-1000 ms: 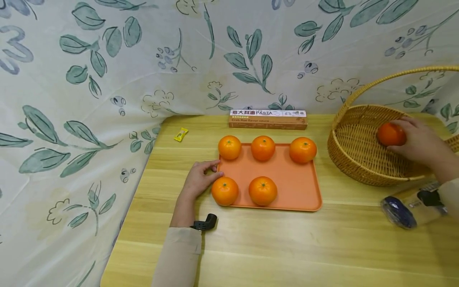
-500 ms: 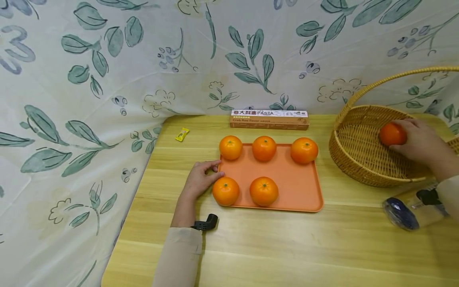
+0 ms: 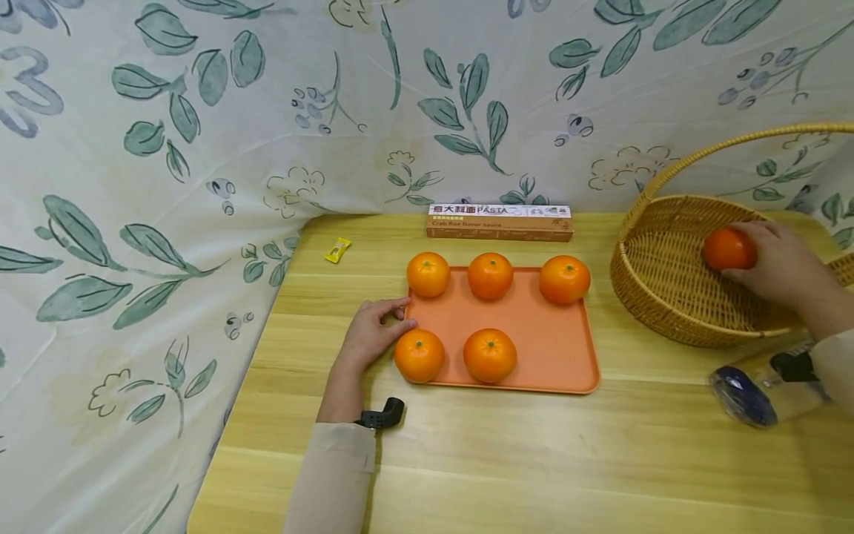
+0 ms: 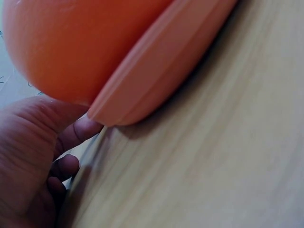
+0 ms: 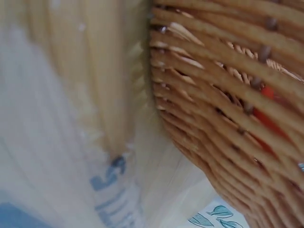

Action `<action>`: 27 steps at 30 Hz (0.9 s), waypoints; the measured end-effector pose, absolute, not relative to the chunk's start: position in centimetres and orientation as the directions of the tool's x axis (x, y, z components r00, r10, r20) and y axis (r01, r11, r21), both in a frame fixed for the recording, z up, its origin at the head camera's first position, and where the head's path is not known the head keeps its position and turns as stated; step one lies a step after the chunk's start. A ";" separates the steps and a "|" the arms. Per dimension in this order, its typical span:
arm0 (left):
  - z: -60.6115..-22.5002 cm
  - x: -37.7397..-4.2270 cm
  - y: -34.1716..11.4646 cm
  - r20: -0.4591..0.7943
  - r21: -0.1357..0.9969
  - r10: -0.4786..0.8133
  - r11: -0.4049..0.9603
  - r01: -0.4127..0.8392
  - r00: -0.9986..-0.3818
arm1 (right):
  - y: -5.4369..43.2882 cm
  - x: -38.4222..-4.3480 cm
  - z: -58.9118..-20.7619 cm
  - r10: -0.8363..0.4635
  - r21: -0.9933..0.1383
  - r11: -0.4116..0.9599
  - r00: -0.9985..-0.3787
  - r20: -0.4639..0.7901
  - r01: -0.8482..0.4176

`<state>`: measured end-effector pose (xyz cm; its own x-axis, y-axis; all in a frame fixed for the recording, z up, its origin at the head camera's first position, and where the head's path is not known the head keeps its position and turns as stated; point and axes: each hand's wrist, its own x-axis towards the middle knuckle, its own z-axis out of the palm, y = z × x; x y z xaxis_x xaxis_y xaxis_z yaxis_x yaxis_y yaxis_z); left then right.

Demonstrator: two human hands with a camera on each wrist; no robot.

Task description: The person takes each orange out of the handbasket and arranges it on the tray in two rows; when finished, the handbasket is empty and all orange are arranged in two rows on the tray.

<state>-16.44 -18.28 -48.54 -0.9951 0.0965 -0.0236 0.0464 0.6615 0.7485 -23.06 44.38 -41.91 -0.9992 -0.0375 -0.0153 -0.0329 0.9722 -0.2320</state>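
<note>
My right hand [image 3: 783, 263] holds a red-orange orange [image 3: 730, 248] inside the wicker basket [image 3: 627, 289]. Through the weave of the basket [image 5: 204, 95], a patch of the red fruit [image 5: 268, 118] shows in the right wrist view, with the hand itself hidden. My left hand [image 3: 373, 330] grips the left edge of the coral tray [image 3: 554, 348], thumb and forefinger at its rim. Close over that thumb in the left wrist view, an orange [image 4: 80, 42] bulges past the tray rim [image 4: 147, 71]. Three oranges [image 3: 490, 276] line the tray's far side; two more [image 3: 490, 356] sit along the near side.
Behind the tray lies a long pasta box [image 3: 499, 222] against the floral cloth [image 3: 373, 111]. A small yellow packet [image 3: 337, 250] is at the back left. A clear-wrapped package with a dark blue item [image 3: 743, 395] lies in front of the basket, under my right forearm.
</note>
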 end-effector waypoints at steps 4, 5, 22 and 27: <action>-48.5 -16.4 -18.2 -0.030 0.749 0.092 0.662 0.039 -0.995 | 44.2 -22.5 -41.2 -0.032 -0.271 0.962 -0.999 0.020 -0.036; -48.5 -16.4 -18.2 -0.029 0.748 0.092 0.663 0.040 -0.995 | 44.1 -22.3 -41.0 -0.033 -0.275 0.961 -0.999 0.034 -0.041; -48.6 -16.4 -18.3 0.006 0.741 0.109 0.667 0.078 -0.994 | 41.6 -18.1 -37.3 -0.039 -0.221 0.972 -0.986 0.163 -0.075; -48.5 -16.5 -18.3 0.005 0.741 0.113 0.667 0.079 -0.994 | 40.9 -16.7 -37.1 -0.017 -0.267 0.961 -0.980 0.197 -0.070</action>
<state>-16.48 -18.28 -48.51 -0.9936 0.1129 0.0049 0.0794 0.6667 0.7410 -16.73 40.86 -37.08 -0.9803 -0.0167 0.1968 -0.0699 0.9613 -0.2666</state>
